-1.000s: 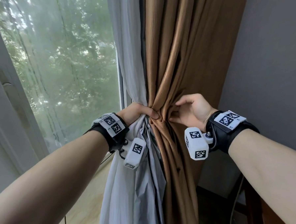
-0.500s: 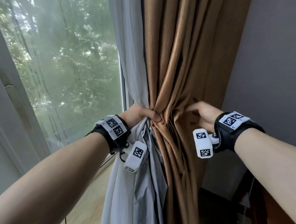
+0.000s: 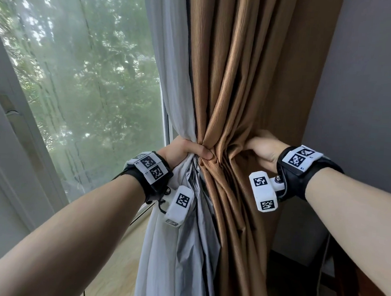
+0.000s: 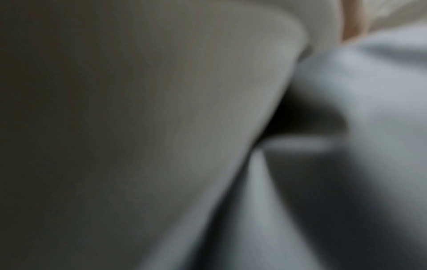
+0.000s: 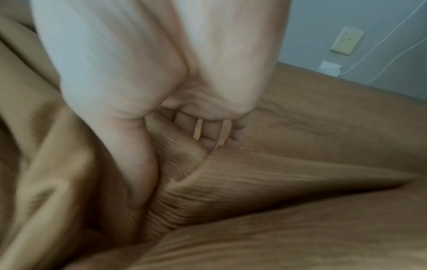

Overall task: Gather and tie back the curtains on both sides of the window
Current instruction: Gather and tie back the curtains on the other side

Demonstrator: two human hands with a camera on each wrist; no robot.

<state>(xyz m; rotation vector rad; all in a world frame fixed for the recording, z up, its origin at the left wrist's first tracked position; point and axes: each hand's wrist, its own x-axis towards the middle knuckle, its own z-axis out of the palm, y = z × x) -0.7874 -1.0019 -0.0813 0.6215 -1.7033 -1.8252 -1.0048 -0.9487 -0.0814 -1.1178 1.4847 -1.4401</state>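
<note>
A brown ribbed curtain (image 3: 234,82) hangs beside a pale grey lining curtain (image 3: 171,67) at the window's right side. My left hand (image 3: 190,151) grips both, bunched into a tight waist, thumb across the front. My right hand (image 3: 258,147) reaches round the right side of the brown folds, its fingers hidden behind the cloth. In the right wrist view, my right hand (image 5: 173,160) holds a fold of the brown curtain (image 5: 277,182) between thumb and curled fingers. The left wrist view shows only blurred grey cloth (image 4: 369,91) close to the lens. I see no tie-back.
The window glass (image 3: 91,85) with trees outside fills the left. A grey wall (image 3: 363,88) stands right of the curtain. Dark wooden furniture (image 3: 353,280) sits low on the right. A wall socket (image 5: 346,41) with white cables shows behind the curtain.
My right hand has left the front of the bunched waist and moved right, round behind the brown folds. My left hand has kept its grip in the same spot.
</note>
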